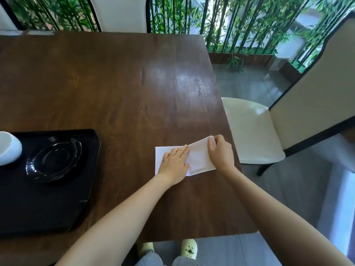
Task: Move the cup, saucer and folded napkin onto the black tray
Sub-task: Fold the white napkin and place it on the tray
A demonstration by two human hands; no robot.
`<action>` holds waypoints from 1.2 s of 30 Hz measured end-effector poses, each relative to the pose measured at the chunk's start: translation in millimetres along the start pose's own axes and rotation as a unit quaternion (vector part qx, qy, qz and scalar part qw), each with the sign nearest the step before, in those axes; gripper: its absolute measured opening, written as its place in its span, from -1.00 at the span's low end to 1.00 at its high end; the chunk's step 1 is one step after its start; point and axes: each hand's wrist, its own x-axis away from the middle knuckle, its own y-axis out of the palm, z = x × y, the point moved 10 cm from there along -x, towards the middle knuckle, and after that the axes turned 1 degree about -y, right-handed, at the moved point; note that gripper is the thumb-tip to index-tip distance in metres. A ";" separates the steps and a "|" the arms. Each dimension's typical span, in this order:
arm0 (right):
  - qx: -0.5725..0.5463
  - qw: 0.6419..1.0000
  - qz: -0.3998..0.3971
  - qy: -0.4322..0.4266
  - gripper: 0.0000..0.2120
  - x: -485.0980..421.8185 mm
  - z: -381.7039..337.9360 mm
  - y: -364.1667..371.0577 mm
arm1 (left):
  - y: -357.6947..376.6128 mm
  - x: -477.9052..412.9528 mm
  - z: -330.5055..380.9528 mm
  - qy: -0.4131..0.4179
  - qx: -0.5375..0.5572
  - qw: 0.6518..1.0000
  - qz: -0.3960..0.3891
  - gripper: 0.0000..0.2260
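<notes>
Landmark: the tray (57, 204), black, sat at the near left of the brown wooden table (115, 89).

Saucer (54, 159): black, glossy, lay inside the tray, toward its far side. Cup (8, 148): white, stood just left of the saucer, within the tray's far-left corner, cut off by the frame edge; whether it touched the saucer could not be told.

Napkin (197, 158): white, well right of the tray, on the table near its right edge. It was partly folded, with its right part lifted and turned over toward the left.

Left hand (175, 163): flat, palm down, fingers together, pressing the napkin's left half onto the table. It gripped nothing.

Right hand (221, 150): pinched closed on the napkin's raised far-right corner, fingertips (211, 144) holding the edge.

Both forearms were bare and reached in from the near side.

Right of the table, further from the tray: a cream chair (253, 131) with a dark frame. Beyond the table: bamboo stems (230, 25). Below the near table edge: pale clogs (189, 247).

No brand, label or writing could be read on anything.
</notes>
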 end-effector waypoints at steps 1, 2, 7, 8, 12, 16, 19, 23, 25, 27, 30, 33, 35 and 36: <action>-0.006 1.000 -0.006 0.001 -0.71 0.0 -5.3 -0.6 | -3.4 -0.2 -1.7 0.004 0.037 0.999 -0.004 -0.50; -0.010 1.000 -0.014 0.002 -0.70 -0.1 -10.9 -0.8 | -8.9 0.0 -4.2 0.007 0.085 0.996 -0.004 -0.50; 0.015 0.998 -0.048 -0.023 -0.71 3.4 -46.6 2.2 | -62.8 25.4 -59.0 -0.097 0.187 0.961 0.179 -0.53; 0.025 0.998 -0.053 -0.030 -0.71 5.7 -53.9 4.8 | -66.8 34.8 -77.0 -0.146 0.204 0.947 0.202 -0.54; 0.068 0.994 -0.081 -0.040 -0.73 16.6 -82.3 26.4 | -46.0 55.0 -112.5 -0.271 0.325 0.897 0.130 -0.52; 0.100 0.988 -0.116 -0.038 -0.74 28.0 -103.8 60.3 | -34.9 58.0 -109.0 -0.265 0.367 0.887 0.088 -0.57; 0.113 0.982 -0.148 -0.028 -0.75 33.9 -107.8 88.2 | -36.7 59.5 -109.8 -0.256 0.384 0.882 0.092 -0.61; 0.112 0.982 -0.150 -0.035 -0.80 37.2 -109.3 110.2 | -39.4 60.8 -109.0 -0.239 0.394 0.884 0.084 -0.69; 0.111 0.982 -0.144 -0.042 -0.83 37.2 -109.1 115.9 | -40.1 60.8 -108.8 -0.226 0.396 0.886 0.083 -0.72; 0.113 0.982 -0.143 -0.045 -0.82 36.3 -107.7 120.0 | -41.6 61.3 -108.1 -0.214 0.397 0.888 0.085 -0.74; 0.117 0.979 -0.163 -0.046 -0.72 38.3 -106.9 127.4 | -41.0 62.1 -106.1 -0.198 0.430 0.877 0.081 -0.73; 0.089 0.972 -0.210 -0.056 -0.69 41.4 -105.6 131.2 | -39.0 61.8 -109.1 -0.199 0.460 0.863 0.072 -0.62; 0.024 0.970 -0.231 -0.065 -0.69 38.8 -103.6 123.1 | -43.8 60.9 -114.7 -0.217 0.439 0.867 0.092 -0.62; -0.007 0.973 -0.218 -0.074 -0.70 33.9 -101.3 112.8 | -50.2 60.6 -117.6 -0.229 0.401 0.879 0.117 -0.64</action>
